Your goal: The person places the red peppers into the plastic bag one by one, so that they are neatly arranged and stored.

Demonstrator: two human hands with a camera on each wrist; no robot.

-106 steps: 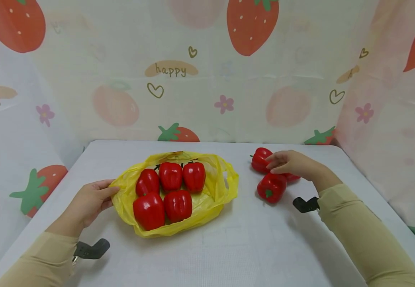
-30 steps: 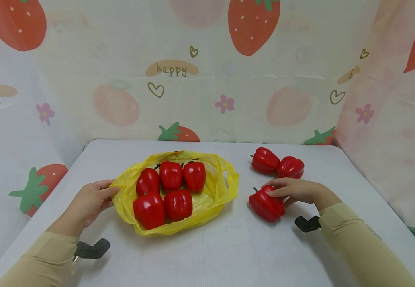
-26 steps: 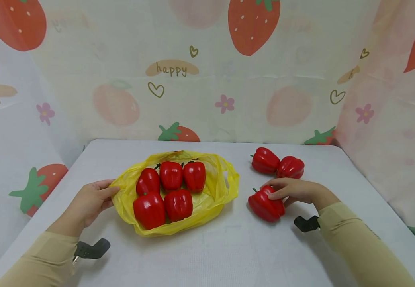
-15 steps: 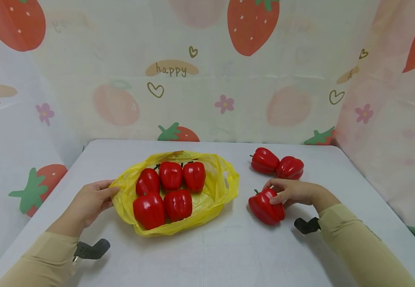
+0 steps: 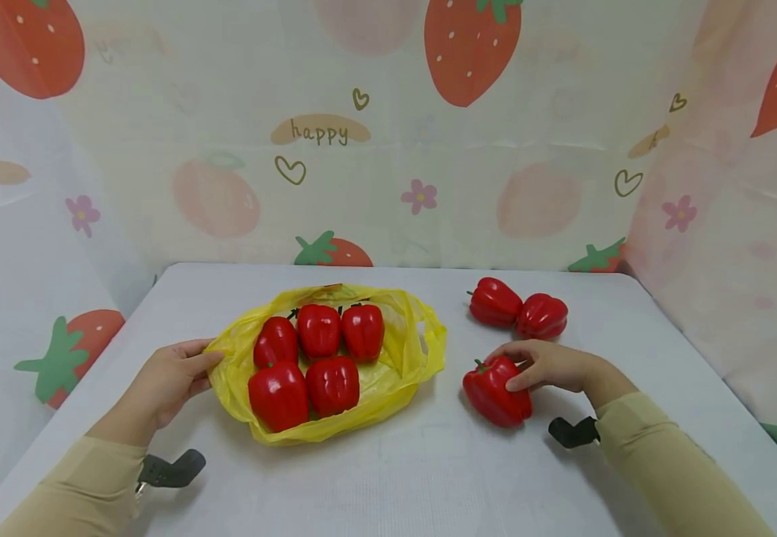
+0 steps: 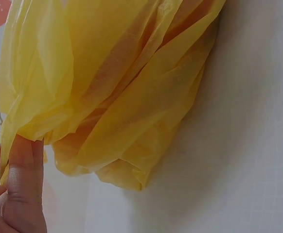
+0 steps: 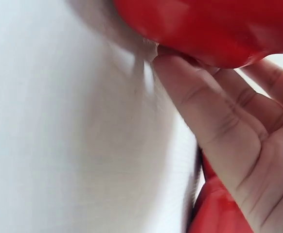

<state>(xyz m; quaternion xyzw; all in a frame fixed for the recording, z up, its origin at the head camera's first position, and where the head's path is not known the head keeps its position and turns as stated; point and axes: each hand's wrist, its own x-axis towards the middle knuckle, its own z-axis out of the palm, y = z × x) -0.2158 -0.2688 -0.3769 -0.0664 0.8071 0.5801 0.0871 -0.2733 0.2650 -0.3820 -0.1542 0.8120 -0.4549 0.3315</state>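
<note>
My left hand (image 5: 174, 379) pinches the left rim of a yellow plastic bag (image 5: 395, 388), thumb on one side of the film and fingers on the other in the left wrist view. Several red bell peppers (image 5: 278, 397) sit inside the wide mouth of the bag. To the right of the bag, my right hand (image 5: 549, 367) grips a red bell pepper (image 5: 496, 394) with a green stem, thumb on its near side and fingers over its far side. In the right wrist view that held pepper (image 7: 204, 24) shows close over the white surface.
Two more red bell peppers, one (image 5: 496, 302) with its stem to the left and another (image 5: 541, 317) beside it, lie behind my right hand. The white table (image 5: 388, 485) ends at a strawberry-printed backdrop (image 5: 422, 134). Black wrist devices (image 5: 172, 468) hang below both wrists.
My right hand has come from the rear pepper group to the front pepper, which lies nearer to me and turned, stem to the upper left. My left hand and the bag stay put.
</note>
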